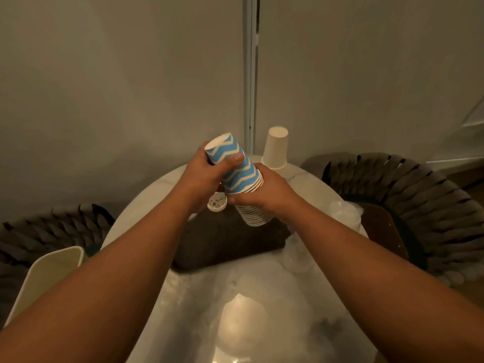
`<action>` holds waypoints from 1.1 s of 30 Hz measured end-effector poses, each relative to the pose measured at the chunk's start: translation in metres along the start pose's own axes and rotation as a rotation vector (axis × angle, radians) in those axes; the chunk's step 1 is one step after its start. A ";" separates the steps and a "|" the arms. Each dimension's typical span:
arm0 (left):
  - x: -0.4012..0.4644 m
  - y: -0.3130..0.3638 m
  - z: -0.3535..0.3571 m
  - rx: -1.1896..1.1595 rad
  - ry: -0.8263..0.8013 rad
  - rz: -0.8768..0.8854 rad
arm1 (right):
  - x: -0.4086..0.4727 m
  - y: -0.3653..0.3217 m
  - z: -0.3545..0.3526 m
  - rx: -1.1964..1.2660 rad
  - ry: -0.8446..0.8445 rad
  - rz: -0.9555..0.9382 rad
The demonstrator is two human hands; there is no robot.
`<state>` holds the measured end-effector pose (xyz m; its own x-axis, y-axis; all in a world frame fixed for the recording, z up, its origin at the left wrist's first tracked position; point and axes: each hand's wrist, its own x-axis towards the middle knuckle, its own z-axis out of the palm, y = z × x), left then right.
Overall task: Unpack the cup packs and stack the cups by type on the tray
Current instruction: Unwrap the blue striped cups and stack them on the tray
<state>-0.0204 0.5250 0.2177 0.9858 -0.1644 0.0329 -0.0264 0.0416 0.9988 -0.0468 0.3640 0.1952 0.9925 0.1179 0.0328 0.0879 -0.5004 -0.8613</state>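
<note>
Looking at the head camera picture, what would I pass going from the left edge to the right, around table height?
Dark woven chair → cream tray → left hand → blue-and-white zigzag paper cup stack → right hand → plain cream upside-down cup → second dark woven chair.

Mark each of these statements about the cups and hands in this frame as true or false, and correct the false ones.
1. Both hands hold the stack of blue zigzag cups. True: the left hand grips the closed end, the right hand the rim end.
2. The blue zigzag stack stands upright on the tray. False: it is held tilted in the air above the dark tray.
3. A plain cream cup stands upside down at the far edge of the table. True.
4. The cream cup is nested in the blue stack. False: it stands apart, behind the right hand.
5. A small floral cup shows below the left hand. True.
</note>
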 end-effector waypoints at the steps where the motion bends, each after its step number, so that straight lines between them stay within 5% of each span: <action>1: 0.007 -0.001 0.004 -0.003 0.019 0.003 | 0.007 0.000 -0.004 -0.033 0.004 -0.007; 12: 0.072 -0.022 0.076 0.035 0.393 -0.046 | 0.066 0.049 -0.064 -0.299 0.053 0.010; 16: 0.105 -0.018 0.074 -0.142 0.564 -0.037 | 0.080 0.070 -0.094 -0.378 0.013 0.056; 19: 0.123 -0.019 0.055 0.045 0.700 0.011 | 0.084 0.087 -0.114 -0.397 0.000 0.071; 27: 0.138 -0.095 0.046 0.741 0.330 -0.049 | 0.097 0.114 -0.120 -0.309 -0.025 0.067; 33: 0.145 -0.132 0.050 0.935 0.151 -0.219 | 0.100 0.119 -0.117 -0.225 -0.027 0.100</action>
<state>0.1176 0.4463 0.0925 0.9937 0.0556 -0.0975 0.1038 -0.7852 0.6104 0.0732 0.2160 0.1554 0.9948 0.0800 -0.0634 0.0092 -0.6888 -0.7249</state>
